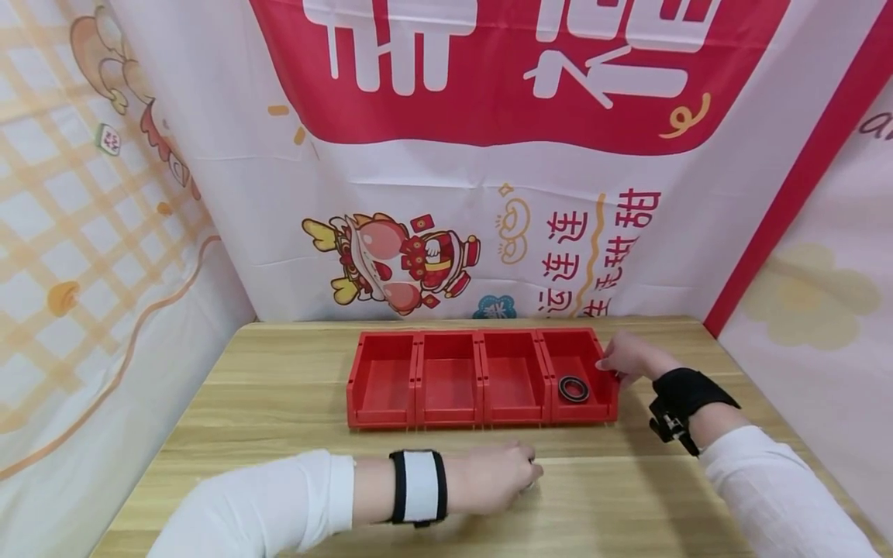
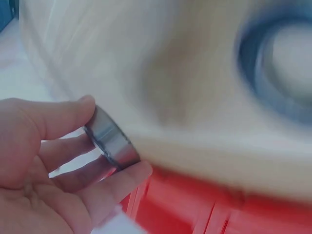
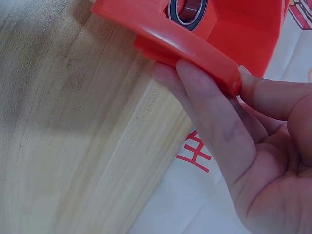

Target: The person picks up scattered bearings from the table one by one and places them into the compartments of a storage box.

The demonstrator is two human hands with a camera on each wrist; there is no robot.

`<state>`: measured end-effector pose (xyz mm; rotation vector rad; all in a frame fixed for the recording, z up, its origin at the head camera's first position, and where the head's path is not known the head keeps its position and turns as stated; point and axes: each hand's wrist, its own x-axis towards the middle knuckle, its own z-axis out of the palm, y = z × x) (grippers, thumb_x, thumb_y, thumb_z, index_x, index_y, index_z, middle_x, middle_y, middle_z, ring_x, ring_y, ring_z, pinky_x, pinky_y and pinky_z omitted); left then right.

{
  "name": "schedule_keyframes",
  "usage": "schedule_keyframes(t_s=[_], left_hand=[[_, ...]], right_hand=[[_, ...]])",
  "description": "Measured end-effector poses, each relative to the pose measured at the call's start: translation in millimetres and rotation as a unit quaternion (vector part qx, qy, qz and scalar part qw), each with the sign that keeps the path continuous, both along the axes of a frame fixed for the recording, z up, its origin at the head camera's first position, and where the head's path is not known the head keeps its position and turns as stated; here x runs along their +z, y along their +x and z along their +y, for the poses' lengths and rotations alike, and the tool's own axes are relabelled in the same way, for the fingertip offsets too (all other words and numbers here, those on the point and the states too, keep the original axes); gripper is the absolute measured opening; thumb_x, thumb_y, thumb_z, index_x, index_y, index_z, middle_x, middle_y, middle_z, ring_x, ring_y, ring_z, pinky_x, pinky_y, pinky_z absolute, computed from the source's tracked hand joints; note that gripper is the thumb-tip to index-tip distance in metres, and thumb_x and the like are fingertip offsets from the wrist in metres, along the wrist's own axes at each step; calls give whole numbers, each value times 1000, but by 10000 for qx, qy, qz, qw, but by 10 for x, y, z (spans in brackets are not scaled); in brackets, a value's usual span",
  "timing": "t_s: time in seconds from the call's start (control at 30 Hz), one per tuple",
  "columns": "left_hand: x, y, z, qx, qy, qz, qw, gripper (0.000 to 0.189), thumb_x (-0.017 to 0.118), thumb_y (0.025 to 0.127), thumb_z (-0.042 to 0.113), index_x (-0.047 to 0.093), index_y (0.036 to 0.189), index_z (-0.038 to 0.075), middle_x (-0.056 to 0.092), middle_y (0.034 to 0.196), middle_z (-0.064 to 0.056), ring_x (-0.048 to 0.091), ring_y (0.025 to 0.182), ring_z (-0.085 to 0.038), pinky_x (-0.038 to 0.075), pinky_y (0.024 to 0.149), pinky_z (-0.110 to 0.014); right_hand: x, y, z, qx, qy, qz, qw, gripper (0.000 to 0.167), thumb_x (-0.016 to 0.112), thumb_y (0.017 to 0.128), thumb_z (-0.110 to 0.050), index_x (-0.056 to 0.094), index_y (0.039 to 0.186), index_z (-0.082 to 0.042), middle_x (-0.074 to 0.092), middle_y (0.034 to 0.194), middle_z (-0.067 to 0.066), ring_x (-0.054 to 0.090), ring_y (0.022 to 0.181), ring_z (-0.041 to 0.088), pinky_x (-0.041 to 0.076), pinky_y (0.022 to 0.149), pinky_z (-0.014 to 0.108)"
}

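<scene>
My left hand (image 1: 491, 477) is low over the table in front of the red bins. In the left wrist view it pinches a metal ball bearing (image 2: 112, 139) between thumb and fingers; the head view shows only a sliver of it. At the right end of the row, my right hand (image 1: 631, 360) grips the outer side wall of the rightmost red bin (image 1: 572, 341). The right wrist view shows the thumb at the wall's edge and fingers against its outside. Inside that bin lies a second, dark-rimmed bearing (image 1: 574, 400), near the front.
Three more red bins (image 1: 449, 347) adjoin the gripped one on its left. They stand on a wood-grain table (image 1: 279, 387), with a printed cloth (image 1: 418, 170) hanging behind its back edge. A large blurred dark ring (image 2: 251, 58) appears in the left wrist view.
</scene>
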<state>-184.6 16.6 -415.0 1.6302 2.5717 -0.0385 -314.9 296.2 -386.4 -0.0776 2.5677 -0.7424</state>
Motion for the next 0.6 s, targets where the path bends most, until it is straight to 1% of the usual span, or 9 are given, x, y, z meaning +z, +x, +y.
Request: schedule_keyframes(t_s=[0.03, 0.13, 0.23, 0.3, 0.37, 0.43, 0.53, 0.6], left_hand=[[72, -39, 10, 61, 13, 74, 10000, 14, 71, 86, 16, 70, 99, 18, 59, 87, 6, 50, 76, -3, 42, 63, -15], [289, -170, 44, 429, 39, -94, 9990, 8, 72, 85, 17, 70, 93, 17, 57, 83, 5, 49, 76, -6, 42, 61, -16], [458, -329, 83, 753, 101, -329, 9966, 11, 73, 85, 17, 70, 95, 16, 56, 83, 4, 49, 76, -7, 44, 63, -18], [533, -447, 107, 935, 157, -494, 9943, 14, 73, 85, 18, 71, 98, 14, 56, 83, 3, 50, 76, -8, 44, 66, -18], [569, -566, 127, 1084, 204, -568, 9923, 13, 72, 86, 16, 71, 98, 13, 57, 82, 2, 50, 76, -9, 44, 68, -18], [566, -682, 151, 1256, 260, -607, 9899, 10, 70, 87, 15, 71, 96, 11, 56, 81, 2, 50, 75, -10, 44, 68, -19], [522, -849, 196, 1527, 283, -510, 9865, 6, 69, 88, 14, 69, 92, 10, 55, 82, 0, 50, 77, -11, 45, 76, -23], [471, -961, 236, 1684, 288, -394, 9845, 4, 67, 89, 14, 67, 88, 10, 55, 83, 0, 51, 79, -11, 45, 86, -26]], right_hand=[[4, -1, -6, 1, 18, 5, 10000, 18, 58, 93, -6, 67, 94, 9, 65, 77, 7, 60, 64, 15, 55, 62, 32], [3, 0, -16, 29, 53, 16, 10000, 18, 58, 93, -6, 67, 93, 10, 65, 76, 7, 60, 64, 16, 55, 61, 32], [-9, 4, -12, 47, 39, 43, 10000, 18, 58, 93, -5, 67, 93, 10, 66, 76, 8, 60, 64, 16, 56, 61, 32], [-11, 3, -7, 61, 43, 59, 10000, 18, 58, 93, -6, 67, 93, 10, 66, 76, 7, 60, 64, 15, 56, 61, 32], [-12, -2, -4, 65, 27, 63, 10000, 18, 58, 93, -6, 67, 93, 10, 66, 76, 7, 60, 63, 15, 56, 61, 33], [-11, -6, 2, 97, -6, 56, 9999, 19, 58, 93, -6, 67, 93, 10, 66, 76, 7, 60, 63, 15, 56, 61, 33], [-14, -13, 9, 64, -67, 11, 10000, 19, 57, 94, -6, 67, 94, 10, 65, 76, 7, 60, 64, 15, 56, 61, 32], [-16, -14, 13, 65, -90, -13, 9999, 19, 57, 94, -6, 67, 95, 10, 65, 76, 7, 60, 65, 15, 56, 61, 33]])
